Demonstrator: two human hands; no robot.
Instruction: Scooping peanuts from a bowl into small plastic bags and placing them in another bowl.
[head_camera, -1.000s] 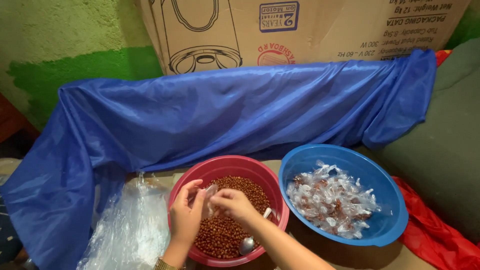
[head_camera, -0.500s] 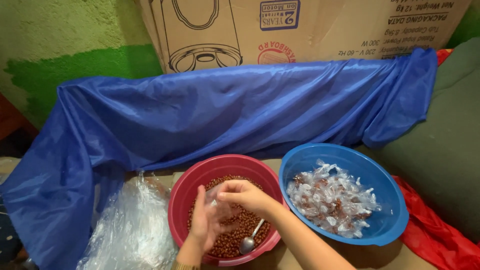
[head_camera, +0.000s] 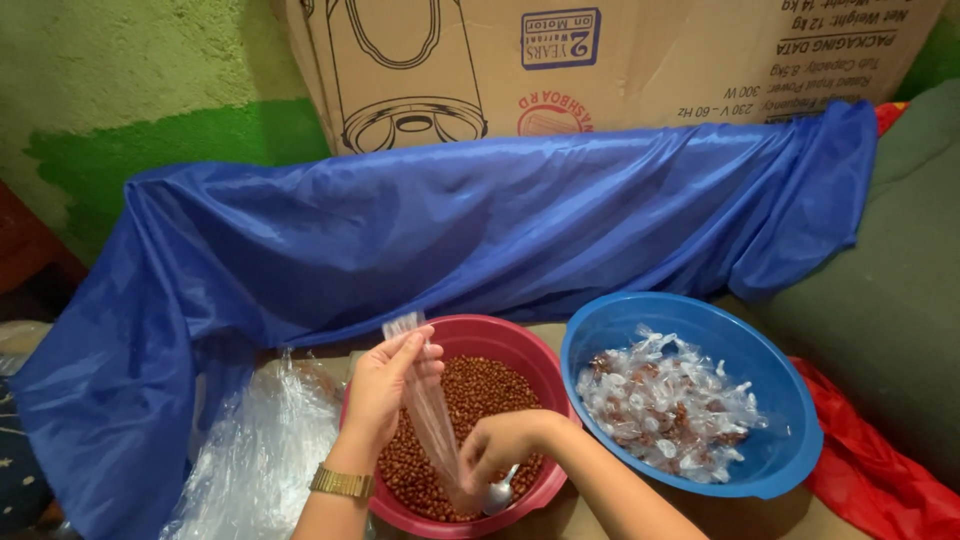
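My left hand (head_camera: 385, 385) holds the top of a narrow clear plastic pouch (head_camera: 425, 400), which hangs stretched over a red bowl (head_camera: 500, 340) filled with brown peanuts (head_camera: 475, 395). My right hand (head_camera: 505, 450) grips the pouch's lower end and a metal spoon (head_camera: 497, 496), whose bowl rests in the peanuts. A gold watch sits on my left wrist. To the right stands a blue bowl (head_camera: 780, 440) holding several small clear packets of peanuts (head_camera: 665, 405).
A heap of empty clear plastic bags (head_camera: 255, 460) lies left of the red bowl. A blue sheet (head_camera: 450, 230) drapes behind both bowls, under a large cardboard box (head_camera: 600, 60). Red cloth (head_camera: 880, 480) lies at the right, beside green fabric (head_camera: 890, 290).
My left hand rose from the peanuts, lifting the pouch upright. My right hand dropped lower toward the near rim, holding the pouch's bottom and the spoon.
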